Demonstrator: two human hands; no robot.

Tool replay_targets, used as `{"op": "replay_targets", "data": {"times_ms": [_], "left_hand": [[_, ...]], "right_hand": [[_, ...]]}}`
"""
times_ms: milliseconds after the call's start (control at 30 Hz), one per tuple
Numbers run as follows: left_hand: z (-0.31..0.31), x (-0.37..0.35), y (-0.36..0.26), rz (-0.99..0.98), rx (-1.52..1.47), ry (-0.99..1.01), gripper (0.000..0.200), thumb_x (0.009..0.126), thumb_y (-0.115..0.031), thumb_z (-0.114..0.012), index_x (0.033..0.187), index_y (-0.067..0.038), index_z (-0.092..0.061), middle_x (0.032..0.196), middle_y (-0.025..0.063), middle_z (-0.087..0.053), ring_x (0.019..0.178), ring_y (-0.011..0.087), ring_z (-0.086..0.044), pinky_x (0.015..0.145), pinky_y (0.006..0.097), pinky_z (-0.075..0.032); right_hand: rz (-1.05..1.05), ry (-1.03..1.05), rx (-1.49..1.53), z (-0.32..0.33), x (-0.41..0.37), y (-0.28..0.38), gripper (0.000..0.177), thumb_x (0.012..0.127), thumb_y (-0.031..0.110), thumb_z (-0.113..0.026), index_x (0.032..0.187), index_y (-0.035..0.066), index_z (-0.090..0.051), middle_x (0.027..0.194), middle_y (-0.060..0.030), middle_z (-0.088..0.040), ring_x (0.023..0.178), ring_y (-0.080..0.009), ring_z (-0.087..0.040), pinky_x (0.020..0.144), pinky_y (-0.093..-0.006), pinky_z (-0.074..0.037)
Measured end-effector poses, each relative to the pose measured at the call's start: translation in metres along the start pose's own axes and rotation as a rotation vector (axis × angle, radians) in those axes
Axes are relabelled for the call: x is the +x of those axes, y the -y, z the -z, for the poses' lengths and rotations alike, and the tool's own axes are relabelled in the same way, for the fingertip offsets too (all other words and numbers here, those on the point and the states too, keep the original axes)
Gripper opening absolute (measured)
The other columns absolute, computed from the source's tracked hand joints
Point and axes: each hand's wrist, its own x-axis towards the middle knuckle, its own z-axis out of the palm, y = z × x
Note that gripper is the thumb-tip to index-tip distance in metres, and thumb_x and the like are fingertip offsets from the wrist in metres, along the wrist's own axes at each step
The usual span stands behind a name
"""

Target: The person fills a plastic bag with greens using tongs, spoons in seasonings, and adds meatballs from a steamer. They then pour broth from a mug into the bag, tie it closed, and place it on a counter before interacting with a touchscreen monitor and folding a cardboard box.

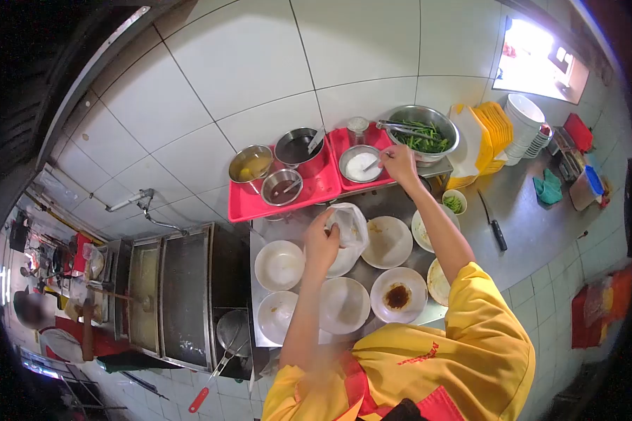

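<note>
My left hand is closed on the edge of a crinkled, whitish plastic bag, held above the bowls. At the back, my right hand pinches a small spoon that dips into a metal bowl of white powder. Below my arms, several white bowls stand in rows on the steel counter. One bowl has a dark brown sauce in its bottom; another bowl, at the left, looks nearly bare. My left hand and the bag partly cover one bowl.
Red trays hold pots of liquids and a glass jar. A steel bowl of green vegetables with tongs stands behind. A knife lies at the right near yellow containers. Steel vats and another person are at the left.
</note>
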Motion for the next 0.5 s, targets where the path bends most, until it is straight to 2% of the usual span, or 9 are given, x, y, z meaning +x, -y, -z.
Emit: {"op": "replay_targets", "data": {"times_ms": [33, 100, 133, 200, 233, 300, 433, 500], "left_hand": [[-0.004, 0.004, 0.003, 0.002, 0.003, 0.007, 0.038, 0.082, 0.001, -0.057, 0.12, 0.003, -0.056, 0.112, 0.0197, -0.06, 0.059, 0.0185, -0.059, 0.059, 0.0309, -0.052], [-0.01, 0.013, 0.012, -0.158, 0.131, -0.02, 0.037, 0.081, 0.0, -0.058, 0.117, 0.003, -0.058, 0.104, 0.0196, -0.063, 0.057, 0.0187, -0.059, 0.052, 0.0317, -0.051], [-0.013, 0.017, 0.017, -0.158, 0.133, -0.019, 0.037, 0.081, 0.0, -0.058, 0.117, 0.003, -0.058, 0.104, 0.0196, -0.063, 0.057, 0.0187, -0.059, 0.052, 0.0317, -0.051], [-0.015, 0.022, 0.014, -0.255, 0.199, -0.049, 0.036, 0.079, 0.0, -0.057, 0.115, 0.003, -0.059, 0.095, 0.0207, -0.065, 0.054, 0.0201, -0.062, 0.049, 0.0331, -0.051], [-0.016, 0.024, 0.012, -0.254, 0.2, -0.049, 0.036, 0.079, 0.0, -0.057, 0.115, 0.003, -0.059, 0.095, 0.0207, -0.065, 0.054, 0.0201, -0.062, 0.049, 0.0331, -0.051], [-0.015, 0.022, -0.009, -0.08, 0.066, 0.022, 0.038, 0.08, -0.001, -0.057, 0.118, 0.003, -0.059, 0.062, 0.0106, -0.057, 0.05, 0.0134, -0.059, 0.047, 0.0305, -0.051], [-0.019, 0.034, -0.005, -0.043, 0.076, 0.033, 0.038, 0.079, -0.001, -0.057, 0.116, 0.006, -0.059, 0.068, 0.0138, -0.061, 0.051, 0.0169, -0.062, 0.047, 0.031, -0.053], [-0.019, 0.035, -0.011, -0.026, 0.071, 0.037, 0.036, 0.077, -0.001, -0.057, 0.112, 0.008, -0.06, 0.092, 0.0291, -0.063, 0.058, 0.0273, -0.068, 0.052, 0.0341, -0.055]], "right_hand": [[-0.007, -0.004, 0.0, 0.001, -0.001, -0.002, 0.013, 0.072, 0.011, -0.062, 0.069, 0.001, -0.069, 0.058, -0.0117, -0.063, 0.052, -0.0163, -0.061, 0.052, -0.0325, -0.045], [-0.087, -0.03, 0.036, 0.001, -0.001, -0.005, 0.012, 0.072, 0.011, -0.063, 0.071, 0.002, -0.071, 0.057, -0.0085, -0.064, 0.05, -0.0139, -0.057, 0.052, -0.0307, -0.045], [-0.089, -0.032, 0.038, 0.001, -0.001, -0.007, 0.012, 0.072, 0.011, -0.063, 0.071, 0.002, -0.071, 0.057, -0.0085, -0.064, 0.05, -0.0139, -0.057, 0.052, -0.0307, -0.045], [-0.256, -0.048, 0.152, 0.003, 0.0, -0.014, 0.012, 0.075, 0.011, -0.064, 0.076, 0.001, -0.072, 0.06, -0.0082, -0.065, 0.049, -0.012, -0.055, 0.051, -0.0279, -0.045], [-0.257, -0.048, 0.152, 0.005, -0.001, -0.017, 0.012, 0.075, 0.011, -0.064, 0.076, 0.001, -0.072, 0.06, -0.0082, -0.065, 0.049, -0.012, -0.055, 0.051, -0.0279, -0.045], [-0.423, 0.003, 0.401, 0.016, -0.007, -0.008, 0.013, 0.078, 0.01, -0.064, 0.083, 0.0, -0.071, 0.066, -0.0084, -0.067, 0.05, -0.0112, -0.054, 0.05, -0.0249, -0.043], [-0.38, 0.048, 0.529, 0.033, -0.027, 0.022, 0.013, 0.082, 0.009, -0.062, 0.088, -0.001, -0.069, 0.069, -0.007, -0.067, 0.051, -0.0111, -0.053, 0.049, -0.0245, -0.043], [-0.016, -0.04, 0.21, 0.034, -0.05, 0.05, 0.012, 0.083, 0.008, -0.062, 0.085, -0.002, -0.067, 0.068, -0.0068, -0.066, 0.052, -0.0111, -0.054, 0.05, -0.0265, -0.044]]}}
